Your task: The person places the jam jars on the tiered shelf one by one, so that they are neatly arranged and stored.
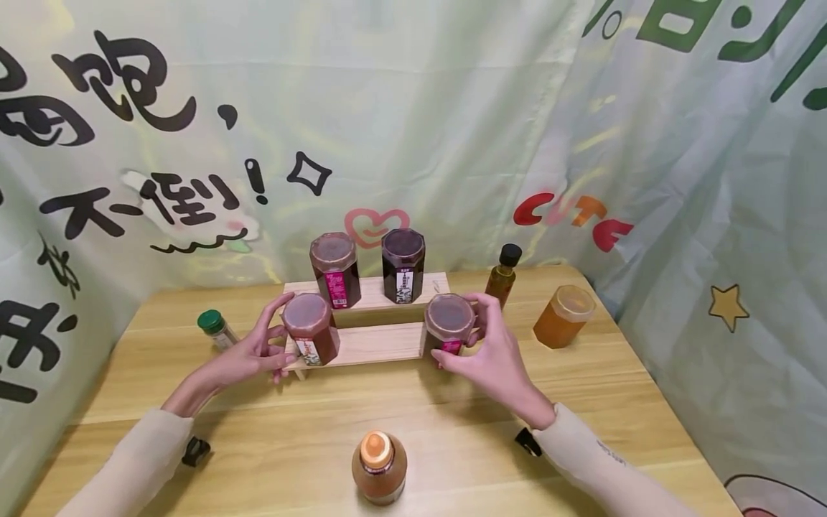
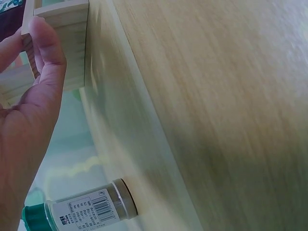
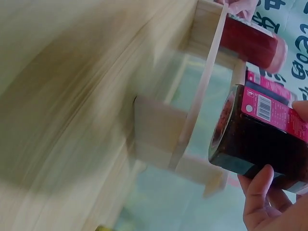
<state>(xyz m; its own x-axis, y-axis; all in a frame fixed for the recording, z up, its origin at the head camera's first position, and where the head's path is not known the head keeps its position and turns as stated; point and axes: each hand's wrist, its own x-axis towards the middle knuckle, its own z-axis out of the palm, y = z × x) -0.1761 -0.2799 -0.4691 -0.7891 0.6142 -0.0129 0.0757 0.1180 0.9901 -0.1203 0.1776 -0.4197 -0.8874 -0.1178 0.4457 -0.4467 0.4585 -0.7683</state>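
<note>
My right hand grips a dark jam jar with a pink label at the right end of a two-step wooden rack. In the right wrist view, the jar's base shows a gap from the shelf. My left hand pinches the left end of the rack's lower shelf, thumb and fingers on its edge in the left wrist view. Right by those fingers, a reddish jam jar stands on that shelf. On the upper step stand a pink-labelled jar and a dark purple jar.
A green-capped shaker stands left of the rack. To the right are a black-capped oil bottle and an amber honey jar. An orange-capped sauce bottle stands at the table's front. Printed cloth hangs behind.
</note>
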